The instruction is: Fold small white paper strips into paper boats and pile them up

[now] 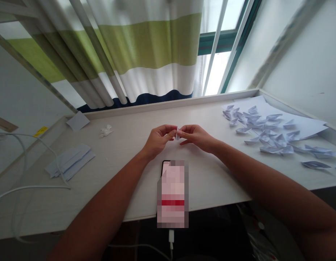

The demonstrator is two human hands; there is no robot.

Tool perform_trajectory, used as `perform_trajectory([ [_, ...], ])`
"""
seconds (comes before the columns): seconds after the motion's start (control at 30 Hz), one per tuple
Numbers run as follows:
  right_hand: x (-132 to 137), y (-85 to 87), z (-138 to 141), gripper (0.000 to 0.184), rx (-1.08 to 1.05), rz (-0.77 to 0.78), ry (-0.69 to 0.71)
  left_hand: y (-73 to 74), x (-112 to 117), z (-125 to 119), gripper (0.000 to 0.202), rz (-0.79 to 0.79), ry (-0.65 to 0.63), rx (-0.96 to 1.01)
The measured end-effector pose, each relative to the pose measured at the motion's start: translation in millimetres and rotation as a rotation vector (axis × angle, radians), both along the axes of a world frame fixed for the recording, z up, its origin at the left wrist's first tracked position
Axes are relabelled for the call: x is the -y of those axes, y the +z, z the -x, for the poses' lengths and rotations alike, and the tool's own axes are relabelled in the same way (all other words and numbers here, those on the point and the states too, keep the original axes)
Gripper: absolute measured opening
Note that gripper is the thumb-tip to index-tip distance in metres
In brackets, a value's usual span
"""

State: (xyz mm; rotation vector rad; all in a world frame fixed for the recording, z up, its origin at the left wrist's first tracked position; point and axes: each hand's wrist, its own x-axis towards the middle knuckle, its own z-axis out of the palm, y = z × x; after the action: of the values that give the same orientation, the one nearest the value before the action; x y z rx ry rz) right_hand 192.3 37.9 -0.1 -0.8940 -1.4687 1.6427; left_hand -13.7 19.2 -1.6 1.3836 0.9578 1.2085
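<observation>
A small folded piece of white paper (pixel 177 134) stands upright between my fingertips, above the middle of the desk. My left hand (pixel 160 138) pinches it from the left with thumb and fingers. From the right, my right hand (pixel 196 137) pinches the same piece, its lower fingers loosely curled. Most of the paper is hidden by the fingers, so its folded shape is hard to make out. Just below my hands, a phone (pixel 166 166) with a blurred-out screen lies at the desk's front edge.
Several folded paper boats (pixel 266 136) lie at the right, some on white sheets (pixel 287 116). At the left are paper strips (pixel 71 161), a square sheet (pixel 78 121), crumpled paper (pixel 105 131) and a white cable (pixel 32 187). A charging plug (pixel 171 236) hangs below the phone.
</observation>
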Motion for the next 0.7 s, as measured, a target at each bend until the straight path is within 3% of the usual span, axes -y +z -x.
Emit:
perform_trajectory([
  [0.23,0.9,-0.5,1.5,0.054,0.013,-0.008,0.003,0.0,1.9,-2.3,0.043,0.037,-0.053,-0.013],
  [0.7,1.1,0.2,0.4,0.05,0.024,0.009,-0.021,5.0,4.5,-1.5,0.034,0.062,0.019,-0.042],
])
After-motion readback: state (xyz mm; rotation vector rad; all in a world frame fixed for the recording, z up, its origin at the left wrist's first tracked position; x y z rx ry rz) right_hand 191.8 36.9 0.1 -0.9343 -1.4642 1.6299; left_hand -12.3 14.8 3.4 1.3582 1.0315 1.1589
